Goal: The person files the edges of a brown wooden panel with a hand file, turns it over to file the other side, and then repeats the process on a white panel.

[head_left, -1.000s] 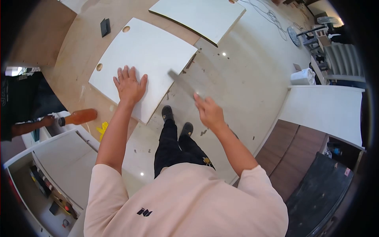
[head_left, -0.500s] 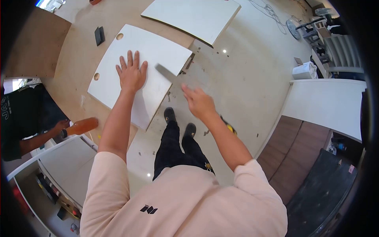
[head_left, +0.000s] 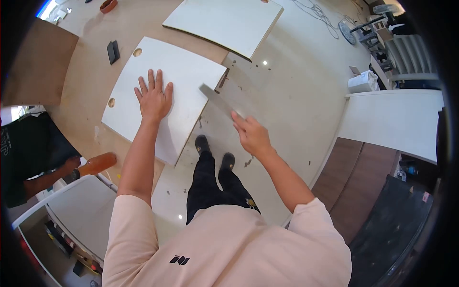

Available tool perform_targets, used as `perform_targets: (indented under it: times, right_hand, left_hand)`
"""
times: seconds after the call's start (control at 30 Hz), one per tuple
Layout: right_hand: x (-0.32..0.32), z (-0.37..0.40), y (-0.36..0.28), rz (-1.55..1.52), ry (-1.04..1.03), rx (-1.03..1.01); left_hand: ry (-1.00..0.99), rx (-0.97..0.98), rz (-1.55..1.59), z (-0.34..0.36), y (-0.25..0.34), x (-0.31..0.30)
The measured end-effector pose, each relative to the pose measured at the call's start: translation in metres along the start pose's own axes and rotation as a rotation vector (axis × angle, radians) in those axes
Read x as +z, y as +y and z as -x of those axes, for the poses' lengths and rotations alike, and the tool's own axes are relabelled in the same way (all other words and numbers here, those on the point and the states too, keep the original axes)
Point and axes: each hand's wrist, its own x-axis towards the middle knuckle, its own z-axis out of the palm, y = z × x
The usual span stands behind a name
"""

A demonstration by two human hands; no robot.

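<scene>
Fingers spread, the left hand [head_left: 154, 100] presses the white panel [head_left: 186, 67] flat; the right hand [head_left: 253, 136], closed on a grey strip [head_left: 217, 100] beside the panel's edge, probably wants a firm, level grip.

One head-worn fisheye camera looks steeply down past the wearer's chest, close above the white panel [head_left: 186, 71] on the bench [head_left: 86, 62], floor [head_left: 296, 95] alongside.

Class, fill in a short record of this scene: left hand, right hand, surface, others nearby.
Left hand: flat, fingers spread, on the white panel
Right hand: grips a flat grey strip, its tip by the panel's right edge
Surface: plywood sheet, a second panel beyond
Nearby: another person's hand on an orange handle
</scene>
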Motion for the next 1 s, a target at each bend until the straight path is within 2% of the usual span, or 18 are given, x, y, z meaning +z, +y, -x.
perform_targets:
  times: [0.07,0.17,0.27,0.37,0.47,0.57,0.67,0.77,0.87,1.0]
  right_hand:
    - [-0.004,0.017,0.0,-0.015,-0.135,0.084]
    - [0.029,-0.05,-0.01,0.064,0.018,-0.056]
    - [0.032,-0.092,-0.024,0.095,0.053,-0.094]
    - [0.009,-0.029,-0.01,0.023,0.03,-0.042]
    - [-0.002,0.004,0.006,0.006,-0.116,0.072]
    - [0.023,-0.067,0.008,0.104,0.003,-0.033]
    - [0.012,-0.111,-0.003,0.065,0.012,-0.002]
    - [0.0,-0.05,0.008,0.065,0.016,-0.019]
    - [0.001,-0.018,0.011,0.052,-0.064,0.028]
    - [0.011,-0.108,0.008,0.089,-0.015,0.087]
  left_hand:
    - [0.032,0.019,-0.014,-0.002,-0.002,0.002]
    - [0.052,0.028,-0.017,-0.002,-0.002,0.003]
    - [0.004,0.016,-0.025,-0.002,0.0,-0.003]
    - [0.005,0.005,-0.014,-0.003,0.001,-0.003]
    - [0.027,0.018,-0.017,-0.001,-0.001,-0.002]
    - [0.025,0.011,-0.027,-0.002,-0.001,0.002]
    - [0.003,0.015,-0.017,-0.001,0.0,-0.005]
    - [-0.001,0.003,-0.032,-0.002,0.001,-0.004]
    - [0.004,0.01,-0.04,-0.001,0.001,-0.006]
    - [0.027,0.056,-0.007,0.004,0.0,-0.002]
